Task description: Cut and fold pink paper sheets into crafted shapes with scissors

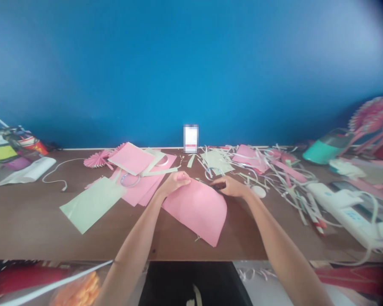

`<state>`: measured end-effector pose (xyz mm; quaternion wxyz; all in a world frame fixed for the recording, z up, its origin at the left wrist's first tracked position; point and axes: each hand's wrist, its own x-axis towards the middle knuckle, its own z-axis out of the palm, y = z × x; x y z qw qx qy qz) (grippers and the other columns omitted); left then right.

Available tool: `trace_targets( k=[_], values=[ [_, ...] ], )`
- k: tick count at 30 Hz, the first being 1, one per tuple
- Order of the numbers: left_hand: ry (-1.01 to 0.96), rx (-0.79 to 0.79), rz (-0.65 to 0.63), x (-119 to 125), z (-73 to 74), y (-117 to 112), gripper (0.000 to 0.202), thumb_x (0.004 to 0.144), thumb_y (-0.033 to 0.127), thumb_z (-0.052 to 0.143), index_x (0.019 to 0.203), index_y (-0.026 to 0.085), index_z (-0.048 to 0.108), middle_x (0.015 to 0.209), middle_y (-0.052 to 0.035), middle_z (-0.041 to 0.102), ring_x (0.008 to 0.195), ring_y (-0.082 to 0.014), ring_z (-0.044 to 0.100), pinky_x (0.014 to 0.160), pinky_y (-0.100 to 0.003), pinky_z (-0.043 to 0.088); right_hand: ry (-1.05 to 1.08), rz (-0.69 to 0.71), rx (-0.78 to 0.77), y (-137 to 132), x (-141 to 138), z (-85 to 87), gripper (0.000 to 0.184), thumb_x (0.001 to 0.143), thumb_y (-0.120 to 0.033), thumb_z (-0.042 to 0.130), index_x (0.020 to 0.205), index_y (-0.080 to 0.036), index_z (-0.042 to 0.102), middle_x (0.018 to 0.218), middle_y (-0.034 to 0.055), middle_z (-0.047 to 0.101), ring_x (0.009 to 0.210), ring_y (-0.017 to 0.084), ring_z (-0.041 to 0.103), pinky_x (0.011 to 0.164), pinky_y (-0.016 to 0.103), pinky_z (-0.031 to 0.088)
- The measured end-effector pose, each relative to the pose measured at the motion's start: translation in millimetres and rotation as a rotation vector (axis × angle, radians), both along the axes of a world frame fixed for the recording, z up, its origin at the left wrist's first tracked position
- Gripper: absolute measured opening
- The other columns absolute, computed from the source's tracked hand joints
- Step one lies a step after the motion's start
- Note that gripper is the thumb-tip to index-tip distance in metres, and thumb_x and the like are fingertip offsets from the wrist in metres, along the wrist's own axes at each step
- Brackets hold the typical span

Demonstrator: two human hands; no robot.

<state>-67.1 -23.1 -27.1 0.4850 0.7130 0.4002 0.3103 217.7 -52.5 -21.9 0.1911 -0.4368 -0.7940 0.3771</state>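
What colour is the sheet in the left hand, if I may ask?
The sheet is pink, in the head view.

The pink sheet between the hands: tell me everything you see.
The pink sheet looks like plain paper, bowed along its right side, one corner pointing toward the person. The grip of the left hand pinches its far edge; the right hand holds a dark tool, perhaps scissors, at that edge. Whether it touches the brown table is unclear.
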Motion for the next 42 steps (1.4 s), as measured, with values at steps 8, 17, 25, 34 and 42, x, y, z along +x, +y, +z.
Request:
trace_targets(
  k=[8, 17, 25, 34, 42],
  values=[
    [-0.018, 0.018, 0.002, 1, -1.7, 0, 0.027, 0.073, 0.043, 0.065, 0.08, 0.017, 0.062, 0.084, -0.0025, 0.064, 0.078, -0.0155, 0.059, 0.069, -0.026, 0.045, -0.001, -0.01, -0.032, 0, 5, 0.1, 0.043, 0.067, -0.016, 0.055, 0.106, -0.021, 0.072, 0.108, 0.0043, 0.07, 0.097, 0.023, 0.063, 0.086, 0.033, 0.049],
    [0.093, 0.221, -0.03, 3, -1.7, 0, 0.044, 0.074, 0.032, 0.066, 0.117, 0.025, 0.059, 0.121, -0.0061, 0.06, 0.116, -0.0239, 0.053, 0.098, -0.038, 0.042, -0.139, -0.299, 0.325, 3, -4, -11.4, 0.033, 0.075, -0.025, 0.057, 0.105, -0.022, 0.07, 0.095, 0.003, 0.072, 0.08, 0.02, 0.066, 0.073, 0.029, 0.05],
    [0.041, 0.29, 0.163, 15, -6.4, -1, 0.044, 0.077, 0.042, 0.064, 0.116, 0.023, 0.057, 0.119, -0.0079, 0.062, 0.111, -0.0227, 0.057, 0.095, -0.037, 0.044, -0.334, -0.421, 0.62, 1, -14, -15.3, 0.037, 0.077, -0.021, 0.056, 0.112, -0.029, 0.065, 0.111, -0.0001, 0.069, 0.094, 0.02, 0.065, 0.079, 0.028, 0.049],
    [-0.082, 0.26, 0.317, 31, -4.2, -6, 0.032, 0.075, 0.047, 0.064, 0.089, 0.018, 0.065, 0.093, -0.0065, 0.069, 0.086, -0.02, 0.064, 0.074, -0.03, 0.048, -0.506, -0.281, 0.611, -12, -41, -8.0, 0.038, 0.084, -0.026, 0.05, 0.122, -0.028, 0.058, 0.11, 0.0034, 0.067, 0.096, 0.02, 0.062, 0.07, 0.026, 0.044],
    [-0.032, 0.183, 0.273, 25, -9.6, -1, 0.033, 0.08, 0.048, 0.057, 0.076, 0.017, 0.063, 0.072, -0.0044, 0.069, 0.069, -0.0184, 0.064, 0.066, -0.029, 0.045, -0.517, -0.303, 0.614, -14, -45, -5.6, 0.041, 0.084, -0.025, 0.052, 0.125, -0.026, 0.054, 0.112, 0.0056, 0.064, 0.099, 0.021, 0.057, 0.073, 0.028, 0.041]
  ],
)
